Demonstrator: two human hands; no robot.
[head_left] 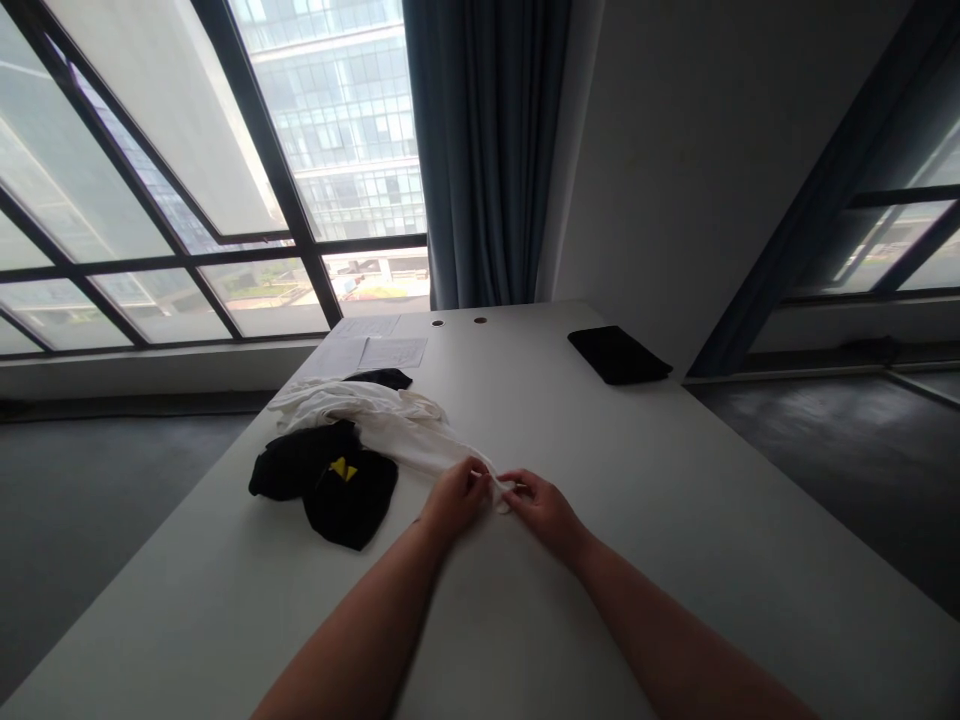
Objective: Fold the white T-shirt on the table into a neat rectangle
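**Both hands pinching white garment end**

Left hand and right hand pinch the near end of the white garment, fingers pressed together on the fabric between them. Black garment lies just left of the fingers; folded black cloth well beyond, on the table.

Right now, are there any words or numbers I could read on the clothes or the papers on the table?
No text here can be read.
Papers at the far end of the table: printed lines show, too small and blurred to read.
Black garment: a yellow mark, a shape only, no letters to make out.
White garment, pinched by the left hand and right hand: no writing visible.
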